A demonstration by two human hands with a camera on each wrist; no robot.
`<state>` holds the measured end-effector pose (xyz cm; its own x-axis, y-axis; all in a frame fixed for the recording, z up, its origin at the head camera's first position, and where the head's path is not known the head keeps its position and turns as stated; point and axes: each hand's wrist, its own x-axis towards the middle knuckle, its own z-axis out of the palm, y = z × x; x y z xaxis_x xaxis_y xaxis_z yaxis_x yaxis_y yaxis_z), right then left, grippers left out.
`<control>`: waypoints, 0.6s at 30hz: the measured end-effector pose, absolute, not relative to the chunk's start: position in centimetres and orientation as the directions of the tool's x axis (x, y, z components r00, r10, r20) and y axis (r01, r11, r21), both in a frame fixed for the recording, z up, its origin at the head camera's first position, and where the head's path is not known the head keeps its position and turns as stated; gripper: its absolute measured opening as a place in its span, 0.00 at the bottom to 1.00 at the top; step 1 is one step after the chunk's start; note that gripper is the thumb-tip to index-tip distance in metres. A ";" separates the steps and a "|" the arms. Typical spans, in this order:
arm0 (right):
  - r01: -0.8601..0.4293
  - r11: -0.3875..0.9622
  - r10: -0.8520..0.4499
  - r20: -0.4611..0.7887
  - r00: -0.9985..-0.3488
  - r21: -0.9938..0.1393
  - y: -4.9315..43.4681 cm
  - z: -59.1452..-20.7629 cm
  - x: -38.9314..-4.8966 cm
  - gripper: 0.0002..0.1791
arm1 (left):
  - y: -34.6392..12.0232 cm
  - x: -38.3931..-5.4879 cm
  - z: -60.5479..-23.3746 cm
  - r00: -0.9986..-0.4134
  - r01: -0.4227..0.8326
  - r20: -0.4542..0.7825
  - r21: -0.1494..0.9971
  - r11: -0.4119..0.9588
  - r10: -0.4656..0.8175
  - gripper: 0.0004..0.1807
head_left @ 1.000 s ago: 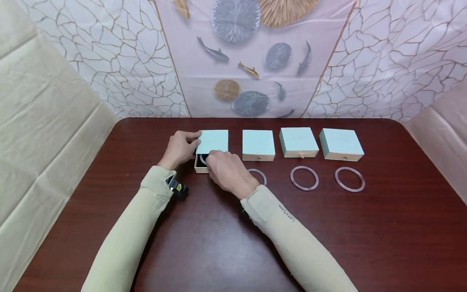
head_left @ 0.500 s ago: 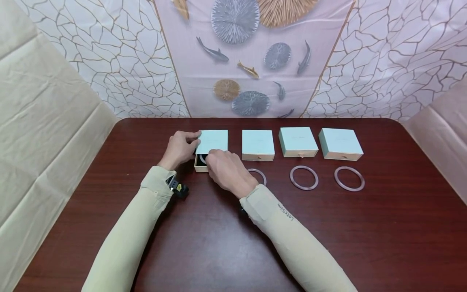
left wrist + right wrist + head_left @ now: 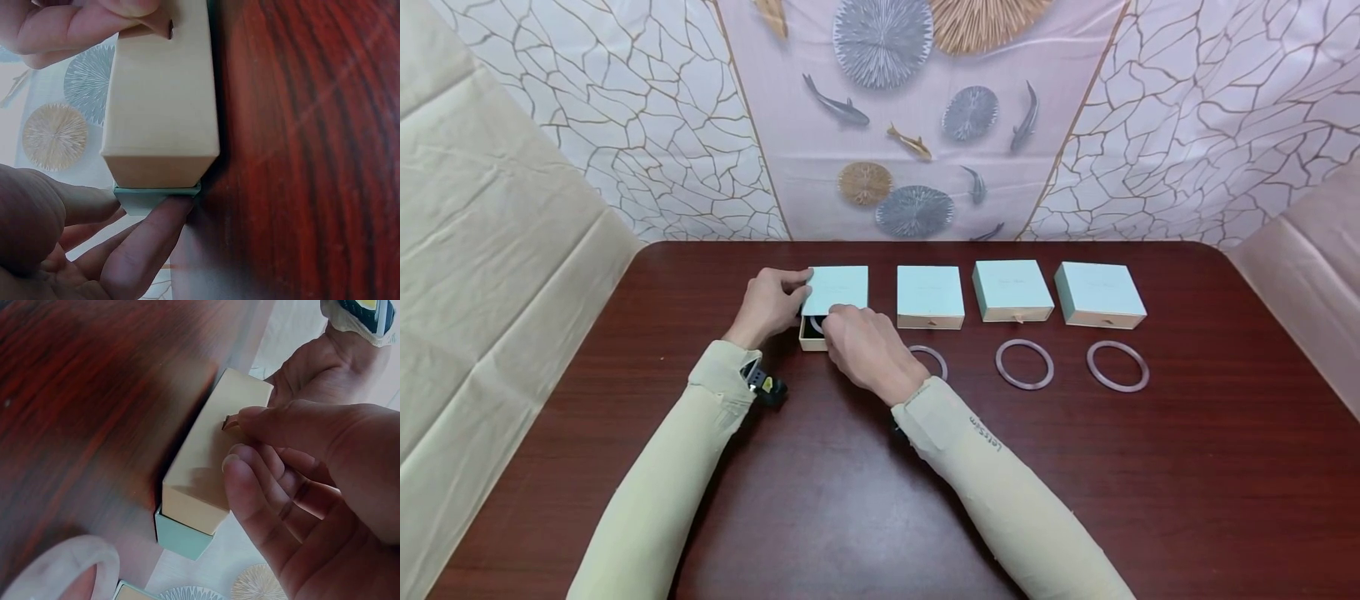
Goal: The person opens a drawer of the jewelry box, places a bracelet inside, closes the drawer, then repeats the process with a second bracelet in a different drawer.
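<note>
The leftmost mint-green drawer box point(image 3: 837, 287) lies on the table with its cream drawer point(image 3: 812, 342) partly pulled out toward me. Inside the drawer, part of a pale bangle point(image 3: 815, 324) shows against a dark lining. My left hand point(image 3: 771, 302) grips the box's green sleeve at its left side, its fingers on the sleeve point(image 3: 134, 199) in the left wrist view. At the drawer front, my right hand point(image 3: 865, 350) pinches the small pull tab point(image 3: 231, 422) between thumb and finger. That hand hides the drawer's right part in the head view.
To the right stand three more mint boxes, the second point(image 3: 929, 287), third point(image 3: 1013, 285) and fourth point(image 3: 1100, 287), drawers shut. Before them lie three lilac bangles: one partly behind my right wrist point(image 3: 944, 364), one in the middle point(image 3: 1025, 387) and one at right point(image 3: 1117, 388).
The drawer has slid very slightly back into the green sleeve. Both hands keep nearly the same places and hold as before.
</note>
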<state>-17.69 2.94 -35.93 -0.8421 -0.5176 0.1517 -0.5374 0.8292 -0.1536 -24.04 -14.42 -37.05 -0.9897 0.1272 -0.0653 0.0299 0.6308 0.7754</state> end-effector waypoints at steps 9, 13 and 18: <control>-0.533 0.832 -0.517 0.137 -0.845 -0.153 3.0 -35.9 -17.9 0.19 | -14.4 -24.0 -37.0 -0.990 0.050 -0.045 0.763 0.644 0.131 0.21; -0.531 0.833 -0.516 0.131 -0.847 -0.154 2.9 -35.9 -17.9 0.19 | -14.4 -24.0 -37.0 -0.990 0.052 -0.045 0.762 0.646 0.132 0.21; -0.533 0.832 -0.516 0.141 -0.845 -0.152 3.0 -35.9 -18.0 0.19 | -14.4 -24.0 -36.9 -0.990 0.045 -0.052 0.769 0.637 0.133 0.21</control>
